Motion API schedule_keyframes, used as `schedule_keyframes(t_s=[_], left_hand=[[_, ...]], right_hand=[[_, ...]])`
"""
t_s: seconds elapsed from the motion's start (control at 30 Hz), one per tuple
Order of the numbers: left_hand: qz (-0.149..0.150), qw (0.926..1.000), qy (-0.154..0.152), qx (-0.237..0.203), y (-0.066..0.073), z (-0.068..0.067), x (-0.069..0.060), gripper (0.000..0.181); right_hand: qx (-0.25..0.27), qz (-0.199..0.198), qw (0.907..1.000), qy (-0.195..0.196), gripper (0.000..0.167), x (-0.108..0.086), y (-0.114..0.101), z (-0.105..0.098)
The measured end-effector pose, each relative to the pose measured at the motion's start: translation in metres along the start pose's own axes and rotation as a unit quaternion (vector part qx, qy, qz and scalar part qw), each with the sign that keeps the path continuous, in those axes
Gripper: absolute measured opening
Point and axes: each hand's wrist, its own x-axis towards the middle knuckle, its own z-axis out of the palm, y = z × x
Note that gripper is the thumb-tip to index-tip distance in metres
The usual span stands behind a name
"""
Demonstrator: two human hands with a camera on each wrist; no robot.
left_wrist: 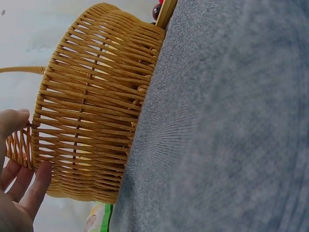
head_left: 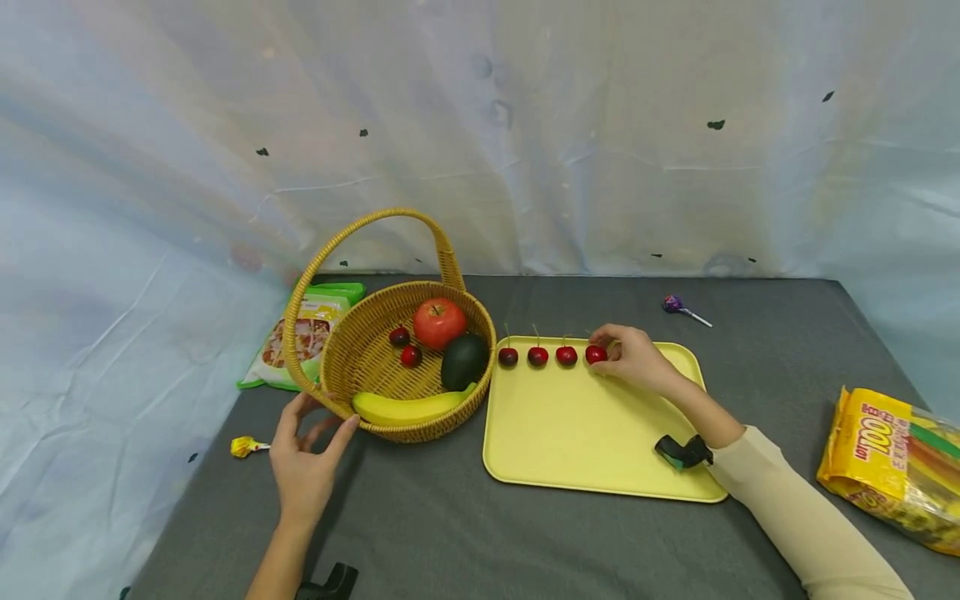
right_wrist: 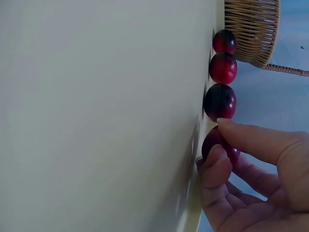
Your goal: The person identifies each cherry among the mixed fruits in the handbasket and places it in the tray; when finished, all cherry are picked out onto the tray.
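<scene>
In the head view my right hand [head_left: 636, 360] pinches a red cherry [head_left: 596, 354] at the far edge of the yellow tray [head_left: 585, 425]. Three more cherries with stems stand in a row to its left, the nearest one [head_left: 566, 356] close beside it. The right wrist view shows thumb and fingers round the held cherry [right_wrist: 217, 142]. My left hand [head_left: 306, 462] grips the near left rim of the wicker basket [head_left: 420, 432], by the handle's foot; the left wrist view has its fingers against the weave [left_wrist: 91, 111].
Inside the basket lie a red apple [head_left: 438, 323], an avocado [head_left: 464, 362], a banana [head_left: 408, 408] and two cherries. A green-white packet [head_left: 307, 337] is behind it, a yellow lollipop [head_left: 243, 447] at left, a purple lollipop [head_left: 673, 304] behind the tray, a yellow bag [head_left: 892, 467] at right.
</scene>
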Motion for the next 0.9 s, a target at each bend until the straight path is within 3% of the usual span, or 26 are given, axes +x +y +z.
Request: schedule_keyframes(t_s=[0.6, 0.77, 0.9], left_hand=[[-0.003, 1.0, -0.002, 0.002, 0.0, 0.0, -0.001, 0.061], [-0.003, 1.0, -0.001, 0.002, 0.0, 0.0, -0.001, 0.06], [-0.002, 1.0, -0.001, -0.001, 0.0, 0.0, 0.0, 0.061]], right_hand=[[-0.057, -0.011, 0.9983, -0.005, 0.035, 0.002, -0.006, 0.004], [-0.063, -0.004, 0.998, -0.011, 0.036, 0.0, -0.016, -0.006], [-0.074, -0.029, 0.9968, -0.002, 0.035, 0.004, -0.027, -0.016]])
